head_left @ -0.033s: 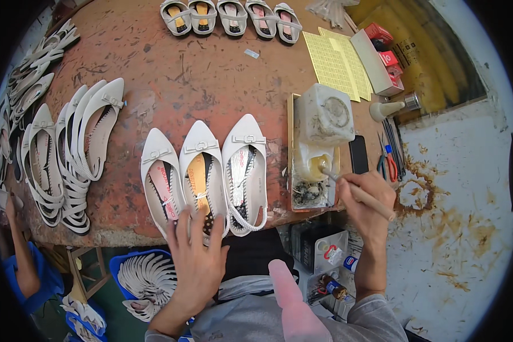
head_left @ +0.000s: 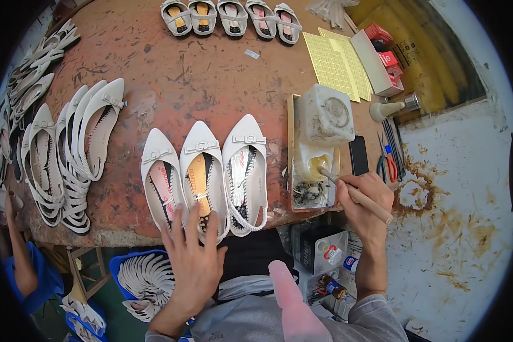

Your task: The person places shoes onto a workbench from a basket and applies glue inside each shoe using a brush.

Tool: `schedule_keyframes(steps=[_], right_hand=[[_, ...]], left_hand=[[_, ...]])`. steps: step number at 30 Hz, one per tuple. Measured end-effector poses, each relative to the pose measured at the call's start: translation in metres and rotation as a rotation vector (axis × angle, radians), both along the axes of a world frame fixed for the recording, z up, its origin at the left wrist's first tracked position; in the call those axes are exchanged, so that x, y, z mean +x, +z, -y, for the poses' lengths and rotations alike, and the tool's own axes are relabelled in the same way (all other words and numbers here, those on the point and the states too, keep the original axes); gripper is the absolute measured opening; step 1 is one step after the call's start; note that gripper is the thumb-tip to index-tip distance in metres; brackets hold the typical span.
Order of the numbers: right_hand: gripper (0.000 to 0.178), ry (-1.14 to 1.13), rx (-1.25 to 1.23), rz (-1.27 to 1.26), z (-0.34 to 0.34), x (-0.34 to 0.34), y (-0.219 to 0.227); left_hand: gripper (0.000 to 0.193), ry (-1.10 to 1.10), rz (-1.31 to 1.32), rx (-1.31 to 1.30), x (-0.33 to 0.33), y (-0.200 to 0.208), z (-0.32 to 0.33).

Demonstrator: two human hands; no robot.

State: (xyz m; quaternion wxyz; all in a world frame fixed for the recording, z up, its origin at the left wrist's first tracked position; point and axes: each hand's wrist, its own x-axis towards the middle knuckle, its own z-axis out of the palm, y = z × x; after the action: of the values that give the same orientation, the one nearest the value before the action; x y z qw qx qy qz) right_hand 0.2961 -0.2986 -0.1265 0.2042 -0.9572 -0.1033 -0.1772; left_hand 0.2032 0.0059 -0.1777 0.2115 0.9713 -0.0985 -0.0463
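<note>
My right hand (head_left: pixel 367 205) grips a brush (head_left: pixel 359 198) by its thick wooden handle. The brush's lower end reaches into the opening of a whitish glue container (head_left: pixel 319 137), where yellowish glue shows. Fingers spread, my left hand (head_left: pixel 196 259) lies over the heel ends of two white pointed shoes, the left one (head_left: pixel 161 149) and the middle one (head_left: pixel 199 137). Its fingertips appear to touch them. A third white shoe (head_left: pixel 244 134) stands to their right, with a braided strap across its heel end. All three have bows, and pink, orange or silvery pieces show inside.
More white shoes (head_left: pixel 111 94) stand grouped at the left; several line the table's (head_left: pixel 211 74) far side. Right of the glue lie a black phone (head_left: pixel 358 155), pliers (head_left: pixel 391 165) and yellow sheets (head_left: pixel 336 62). A blue basket (head_left: pixel 115 265) below holds pale pieces. Another person's arm (head_left: pixel 23 251) shows far left.
My left hand has shifted slightly to the left, its fingers a little more apart. My right hand and the brush have moved very slightly to the left.
</note>
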Motion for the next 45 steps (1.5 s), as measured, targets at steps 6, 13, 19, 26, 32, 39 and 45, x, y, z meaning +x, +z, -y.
schedule_keyframes(steps=[6,13,19,26,32,39,45], right_hand=[[0.008,0.163,-0.193,0.03,-0.009,-0.003,0.005],[0.01,-0.188,-0.034,-0.167,-0.001,-0.005,0.005],[0.016,0.084,0.521,-0.382,-0.081,0.002,0.041],[0.009,0.705,0.268,-0.384,-0.148,0.045,-0.042],[0.015,0.989,0.174,-0.782,-0.153,0.047,-0.04],[0.013,0.815,0.093,-0.382,-0.155,0.061,-0.042],[0.026,0.7,0.051,0.049,-0.159,0.05,-0.088]], left_hand=[[0.094,0.133,-0.066,0.056,-0.005,-0.009,-0.02],[0.09,0.115,-0.012,-0.068,-0.005,-0.015,-0.033],[0.084,0.112,0.02,-0.084,-0.002,-0.026,-0.04],[0.085,0.169,0.081,-0.101,-0.003,-0.037,-0.042],[0.083,0.156,0.074,-0.11,-0.005,-0.037,-0.044],[0.082,0.154,0.067,-0.121,-0.005,-0.036,-0.044],[0.083,0.143,0.07,-0.13,-0.005,-0.036,-0.042]])
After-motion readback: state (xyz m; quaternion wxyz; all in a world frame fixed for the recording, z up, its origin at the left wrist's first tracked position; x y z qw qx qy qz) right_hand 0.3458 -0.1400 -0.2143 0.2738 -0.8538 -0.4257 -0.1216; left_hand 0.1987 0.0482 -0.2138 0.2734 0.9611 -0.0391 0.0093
